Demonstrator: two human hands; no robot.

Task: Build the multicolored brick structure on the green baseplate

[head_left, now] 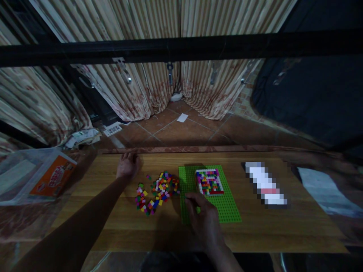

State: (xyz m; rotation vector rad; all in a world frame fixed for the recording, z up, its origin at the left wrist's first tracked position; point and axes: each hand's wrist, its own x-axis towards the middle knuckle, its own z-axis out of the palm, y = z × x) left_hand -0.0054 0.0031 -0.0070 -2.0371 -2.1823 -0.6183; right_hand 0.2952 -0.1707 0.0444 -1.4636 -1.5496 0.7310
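Note:
My right hand (204,217) hovers over the near left part of a green studded baseplate (229,211). Its thumb and forefinger are pinched on a small dark building brick (186,196), mostly hidden by the fingertips. On the baseplate stands a square brick build (210,182) with a mostly white border, a red strip at its near side and many-coloured bricks inside. My left hand (128,165) rests near the table's far edge, fingers loosely bent and apart, with nothing visible in it. Between the hands lies a loose pile of small coloured bricks (163,187).
Right of the baseplate on the wooden table (127,234) lies a blurred-out flat object (266,185). A clear plastic bin (17,173) with an orange packet (53,176) stands at the left. A pale sheet (326,189) is at the right. Curtains (150,87) and a dark bar (181,47) stand beyond.

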